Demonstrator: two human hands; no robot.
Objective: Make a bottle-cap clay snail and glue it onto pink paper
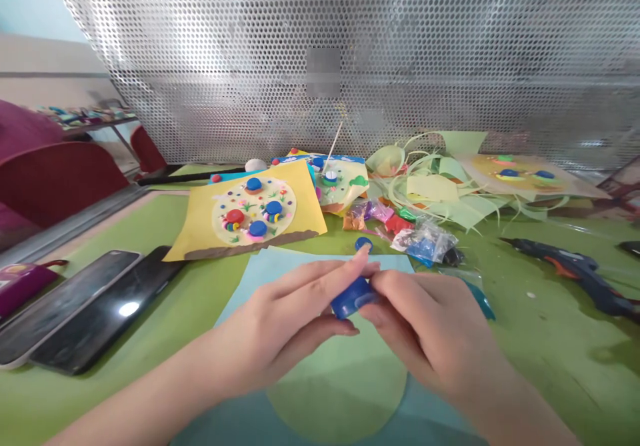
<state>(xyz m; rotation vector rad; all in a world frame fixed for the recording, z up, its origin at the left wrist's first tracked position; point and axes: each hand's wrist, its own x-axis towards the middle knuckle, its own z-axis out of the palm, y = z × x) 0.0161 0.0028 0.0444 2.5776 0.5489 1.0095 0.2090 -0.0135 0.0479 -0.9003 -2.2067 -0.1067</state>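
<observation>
My left hand [295,313] and my right hand [430,326] meet over a light blue paper sheet [265,273] that carries a green paper circle [345,386]. Both pinch one small blue bottle cap [353,297] between fingers and thumbs. Another blue cap [363,243] lies on the table just beyond my fingertips. Further back lies a yellow card [300,199] with a round collage of blue and red caps [254,218].
Two dark phones [85,306] lie at the left, next to a purple case [20,283]. Small bags of coloured bits [425,241] and green paper strips [450,193] sit behind. A blue glue gun [575,269] rests at the right. A perforated metal screen [350,59] closes the back.
</observation>
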